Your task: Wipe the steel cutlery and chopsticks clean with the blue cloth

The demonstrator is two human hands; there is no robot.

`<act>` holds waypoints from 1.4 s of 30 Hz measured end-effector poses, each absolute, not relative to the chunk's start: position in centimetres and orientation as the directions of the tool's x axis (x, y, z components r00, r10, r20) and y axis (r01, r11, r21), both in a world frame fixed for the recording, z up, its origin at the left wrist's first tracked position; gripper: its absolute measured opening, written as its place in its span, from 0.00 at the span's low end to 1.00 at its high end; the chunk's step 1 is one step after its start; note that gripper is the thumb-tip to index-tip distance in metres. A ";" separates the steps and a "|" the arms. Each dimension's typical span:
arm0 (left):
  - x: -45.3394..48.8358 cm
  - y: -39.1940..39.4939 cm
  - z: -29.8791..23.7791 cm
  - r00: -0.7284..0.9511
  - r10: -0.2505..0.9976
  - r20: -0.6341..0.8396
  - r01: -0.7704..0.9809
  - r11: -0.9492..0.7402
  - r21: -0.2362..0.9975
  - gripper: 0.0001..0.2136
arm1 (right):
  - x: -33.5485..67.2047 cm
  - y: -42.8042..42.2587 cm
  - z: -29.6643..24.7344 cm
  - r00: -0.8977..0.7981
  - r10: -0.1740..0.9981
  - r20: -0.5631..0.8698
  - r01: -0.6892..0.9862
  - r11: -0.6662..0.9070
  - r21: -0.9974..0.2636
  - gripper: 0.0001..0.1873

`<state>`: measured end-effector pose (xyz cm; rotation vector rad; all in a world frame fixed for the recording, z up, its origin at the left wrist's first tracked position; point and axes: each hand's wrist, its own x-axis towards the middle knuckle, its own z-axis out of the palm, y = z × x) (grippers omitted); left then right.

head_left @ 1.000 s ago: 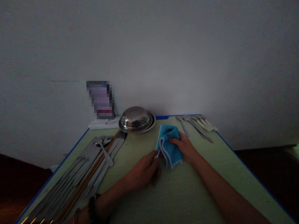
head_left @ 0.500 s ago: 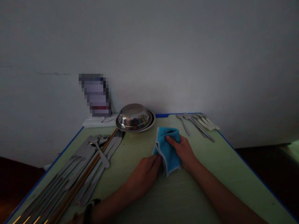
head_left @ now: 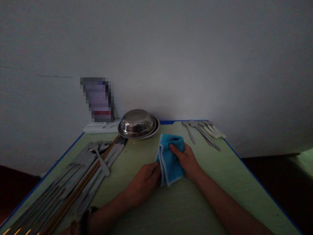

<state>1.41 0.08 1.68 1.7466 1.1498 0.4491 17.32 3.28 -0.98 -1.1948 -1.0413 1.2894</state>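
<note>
A folded light-blue cloth [head_left: 171,163] with a pale stitched edge is held up over the table. My right hand [head_left: 188,160] is closed on its right side, thumb lying on the front of the fabric. At the lower left edge of the cloth, my left hand [head_left: 148,178] has its fingers pressed together, the tips tucked behind the fabric. What those fingers grip is hidden, and so is anything inside the folds. Beyond the cloth, an upturned shiny metal bowl [head_left: 137,122] rests on another metal dish [head_left: 156,125].
Long metal utensils [head_left: 56,182], wooden chopsticks [head_left: 85,181] and a spoon [head_left: 101,161] lie on the left of the green table [head_left: 137,212]. Several spoons [head_left: 205,135] and white-handled cutlery [head_left: 212,131] lie at the back right. A blurred-out phone-like screen [head_left: 99,99] leans by the wall.
Both hands and the cloth have shifted slightly left in view, along with the whole scene. The cloth now shows a broader, more closed front fold. Both hands keep their hold.
</note>
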 end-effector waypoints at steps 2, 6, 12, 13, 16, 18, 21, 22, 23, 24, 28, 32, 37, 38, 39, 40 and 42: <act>1.4 0.1 1.5 0.482 0.856 -0.188 0.497 -0.090 0.863 0.18 | 17.2 3.2 -0.7 0.010 0.995 -0.098 -0.215 -0.094 -0.972 0.17; 1.3 0.0 1.1 0.497 0.851 -0.172 0.493 -0.114 0.863 0.17 | 17.4 3.5 -0.9 0.015 0.998 -0.057 -0.230 -0.052 -0.972 0.16; 1.1 -0.2 1.4 0.512 0.842 -0.172 0.450 -0.092 0.888 0.14 | 17.9 4.1 -1.9 0.095 0.995 -0.036 -0.049 -0.031 -0.998 0.19; 1.0 -0.2 1.6 0.511 0.841 -0.175 0.447 -0.086 0.890 0.13 | 18.0 4.2 -2.0 0.100 0.995 -0.030 -0.020 -0.028 -0.999 0.20; 1.0 -0.2 1.8 0.522 0.833 -0.184 0.441 -0.079 0.894 0.13 | 18.2 4.1 -1.7 0.076 0.997 -0.011 0.052 -0.015 -0.999 0.22; 1.0 -0.2 1.7 0.530 0.830 -0.172 0.421 -0.082 0.903 0.14 | 18.2 4.0 -1.4 0.035 0.999 -0.025 0.053 -0.027 -0.998 0.21; 1.0 -0.2 1.4 0.535 0.833 -0.143 0.384 -0.089 0.919 0.17 | 18.2 3.9 -1.0 -0.019 0.996 -0.092 -0.042 -0.093 -0.995 0.14; 1.0 -0.1 1.3 0.534 0.834 -0.139 0.384 -0.092 0.919 0.17 | 18.2 3.8 -1.0 -0.031 0.993 -0.113 -0.084 -0.115 -0.990 0.13; 1.0 -0.1 1.3 0.531 0.835 -0.143 0.395 -0.094 0.914 0.17 | 18.2 3.8 -1.0 -0.042 0.992 -0.122 -0.123 -0.127 -0.984 0.12; 1.0 -0.1 1.3 0.529 0.836 -0.150 0.412 -0.098 0.906 0.17 | 18.2 3.8 -1.0 -0.051 0.991 -0.121 -0.150 -0.128 -0.980 0.12; 0.9 0.0 1.6 0.542 0.823 -0.172 0.465 -0.123 0.876 0.16 | 18.0 3.8 -1.0 0.005 0.996 -0.088 -0.093 -0.087 -0.992 0.17; 1.0 -0.1 2.0 0.522 0.835 -0.175 0.504 -0.136 0.853 0.15 | 17.7 3.8 -0.8 0.079 0.992 -0.097 -0.050 -0.094 -0.994 0.17; 0.9 0.0 2.1 0.530 0.831 -0.169 0.525 -0.166 0.835 0.13 | 17.8 3.8 -1.2 0.047 0.994 -0.101 -0.081 -0.097 -0.992 0.19; 0.8 0.0 2.1 0.533 0.829 -0.169 0.524 -0.167 0.835 0.12 | 17.8 3.8 -1.4 0.058 0.994 -0.091 -0.060 -0.087 -0.994 0.21; 0.8 0.0 2.1 0.523 0.833 -0.177 0.530 -0.155 0.834 0.12 | 17.9 3.8 -1.4 0.068 0.994 -0.080 -0.034 -0.078 -0.996 0.22; 0.8 0.0 2.0 0.504 0.843 -0.189 0.537 -0.135 0.832 0.12 | 17.9 3.8 -1.5 0.072 0.995 -0.071 -0.013 -0.070 -0.997 0.23; 0.7 -0.1 1.9 0.446 0.872 -0.202 0.547 -0.087 0.832 0.13 | 18.1 3.8 -1.4 0.038 0.996 -0.075 -0.015 -0.074 -0.997 0.22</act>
